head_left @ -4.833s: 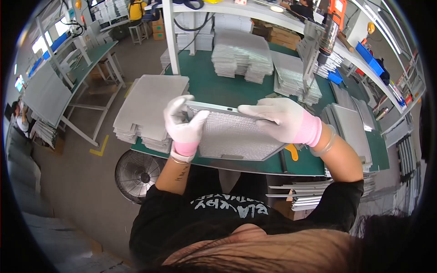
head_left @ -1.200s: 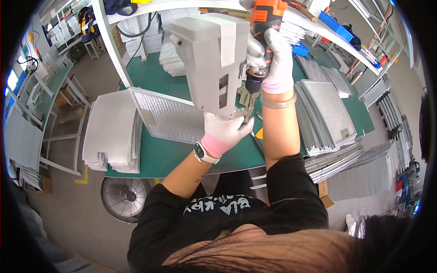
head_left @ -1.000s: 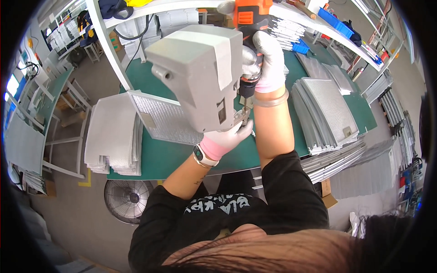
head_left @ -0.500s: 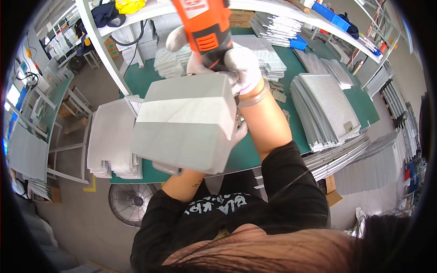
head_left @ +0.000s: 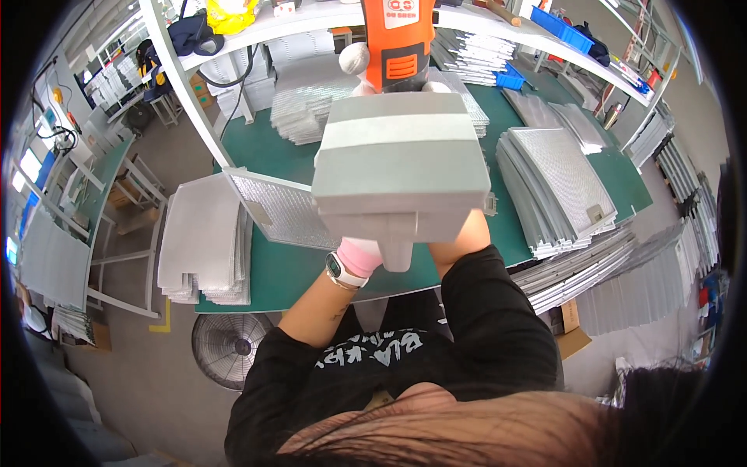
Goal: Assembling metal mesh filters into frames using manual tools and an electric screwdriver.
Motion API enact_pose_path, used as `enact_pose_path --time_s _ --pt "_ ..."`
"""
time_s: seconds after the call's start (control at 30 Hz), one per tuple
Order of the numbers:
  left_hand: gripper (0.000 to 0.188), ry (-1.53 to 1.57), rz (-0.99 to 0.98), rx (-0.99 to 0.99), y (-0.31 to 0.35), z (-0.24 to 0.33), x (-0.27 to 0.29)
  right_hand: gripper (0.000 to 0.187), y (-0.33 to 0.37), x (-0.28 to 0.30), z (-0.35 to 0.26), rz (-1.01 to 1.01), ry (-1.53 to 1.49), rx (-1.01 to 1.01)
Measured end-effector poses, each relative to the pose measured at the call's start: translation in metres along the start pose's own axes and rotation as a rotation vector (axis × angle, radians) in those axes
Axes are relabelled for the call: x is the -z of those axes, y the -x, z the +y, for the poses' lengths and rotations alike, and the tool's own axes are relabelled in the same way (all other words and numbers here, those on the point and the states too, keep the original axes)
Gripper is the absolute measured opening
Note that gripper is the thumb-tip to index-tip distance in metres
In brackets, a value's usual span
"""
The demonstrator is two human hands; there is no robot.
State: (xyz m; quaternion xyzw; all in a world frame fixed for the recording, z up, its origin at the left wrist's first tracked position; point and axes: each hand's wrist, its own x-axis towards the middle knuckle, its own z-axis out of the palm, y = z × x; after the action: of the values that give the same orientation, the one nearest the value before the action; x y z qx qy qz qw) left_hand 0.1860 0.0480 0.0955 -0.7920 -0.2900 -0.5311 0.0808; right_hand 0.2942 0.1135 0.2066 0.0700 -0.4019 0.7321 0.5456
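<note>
An orange and black cordless power tool [head_left: 401, 47] with a large grey block [head_left: 401, 167] at its near end fills the middle of the view. My right hand [head_left: 355, 61], in a white glove, is closed round the tool's far part; most of it is hidden behind the tool and block. My left hand [head_left: 362, 247], in a white glove with a pink cuff, is below the block's left part, its fingers hidden. Close by, a textured metal panel [head_left: 284, 206] with a small rectangular patch lies at a slant, its right end behind the block.
Stacked metal sheets stand on the green table [head_left: 288, 276] at the left [head_left: 198, 233], back [head_left: 307, 101] and right [head_left: 552, 183]. A white shelf [head_left: 311, 23] crosses the far side, with a blue bin [head_left: 572, 35]. A floor fan [head_left: 236, 346] stands below the table's front-left edge.
The tool and its grey block have moved right and turned more upright. More of the slanted panel now shows at left, and my left wrist with its watch has come into sight.
</note>
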Motion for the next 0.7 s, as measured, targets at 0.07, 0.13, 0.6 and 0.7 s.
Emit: enact_pose_path --time_s 0.07,0.13,0.6,0.7 --pt "0.028 -0.061 -0.082 0.011 -0.001 0.006 0.012 0.049 0.005 -0.002 -0.005 0.086 0.001 -0.033" --pt "0.023 -0.120 -0.162 0.024 0.002 0.005 0.019 0.036 0.010 -0.003 -0.013 0.162 0.114 0.165" --pt "0.018 0.123 -1.189 -0.339 0.239 -0.028 0.178 0.019 -0.003 -0.064 -0.052 -0.033 0.532 0.206" --pt "0.029 0.054 -1.137 -0.353 0.221 -0.030 0.178 0.023 0.002 -0.049 -0.046 -0.030 0.459 0.184"
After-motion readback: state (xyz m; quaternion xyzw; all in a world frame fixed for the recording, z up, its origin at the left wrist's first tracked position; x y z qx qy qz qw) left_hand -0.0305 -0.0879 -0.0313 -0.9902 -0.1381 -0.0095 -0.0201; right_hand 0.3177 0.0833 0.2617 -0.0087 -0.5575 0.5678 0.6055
